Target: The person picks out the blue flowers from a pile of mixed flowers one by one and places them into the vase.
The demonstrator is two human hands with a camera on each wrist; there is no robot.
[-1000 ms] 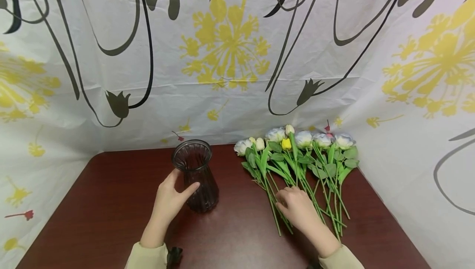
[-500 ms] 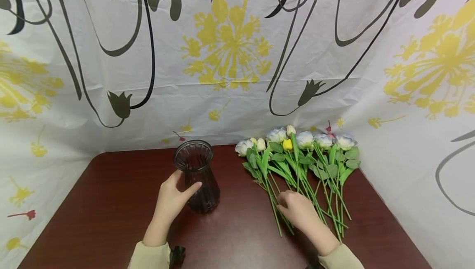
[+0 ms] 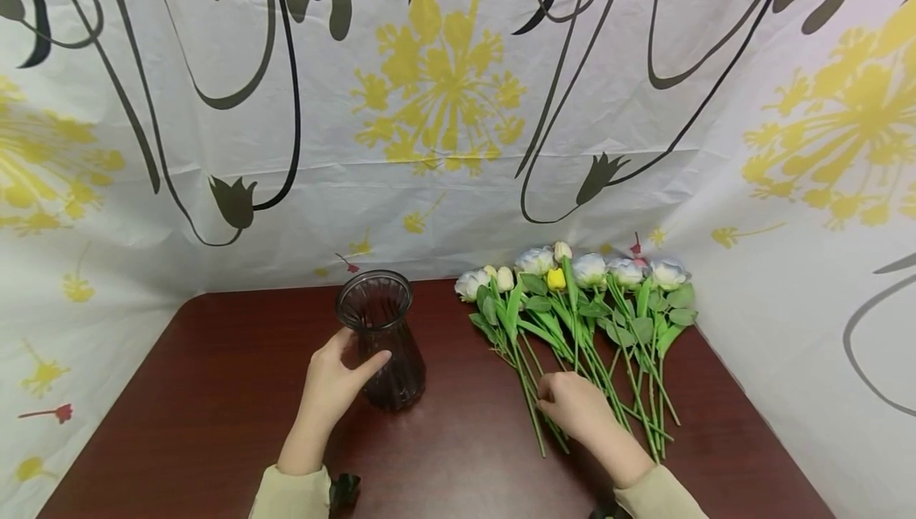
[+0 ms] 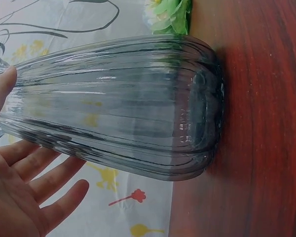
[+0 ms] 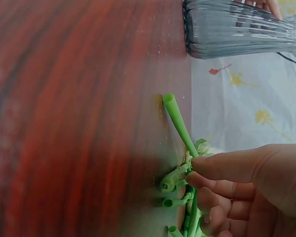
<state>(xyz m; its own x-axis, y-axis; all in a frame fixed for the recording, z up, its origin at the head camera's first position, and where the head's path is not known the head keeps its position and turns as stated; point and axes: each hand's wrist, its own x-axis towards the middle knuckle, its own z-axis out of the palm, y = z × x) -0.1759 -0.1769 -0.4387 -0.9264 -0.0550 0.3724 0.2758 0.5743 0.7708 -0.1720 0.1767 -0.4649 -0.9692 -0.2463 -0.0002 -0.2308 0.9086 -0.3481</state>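
A dark, see-through ribbed vase [image 3: 390, 364] stands upright on the table. My left hand [image 3: 331, 380] holds it from the left, thumb across the front and fingers round its far side; in the left wrist view the thumb [image 4: 2, 89] lies against the narrow upper part. To the right lies a row of artificial flowers [image 3: 590, 271], white and yellow heads at the back, stems towards me. My right hand [image 3: 576, 408] is over the left stems. In the right wrist view its thumb and forefinger pinch a green stem [image 5: 180, 121]; which head it belongs to I cannot tell.
The dark red-brown table [image 3: 215, 392] reaches back to a white patterned cloth [image 3: 444, 217], which hangs close behind the vase and flowers. Several other stems [image 3: 651, 412] lie crossed over each other to the right of my right hand.
My right hand has drawn back slightly towards me over the stems. The left hand and the vase stay where they were; the head view has shifted a little.
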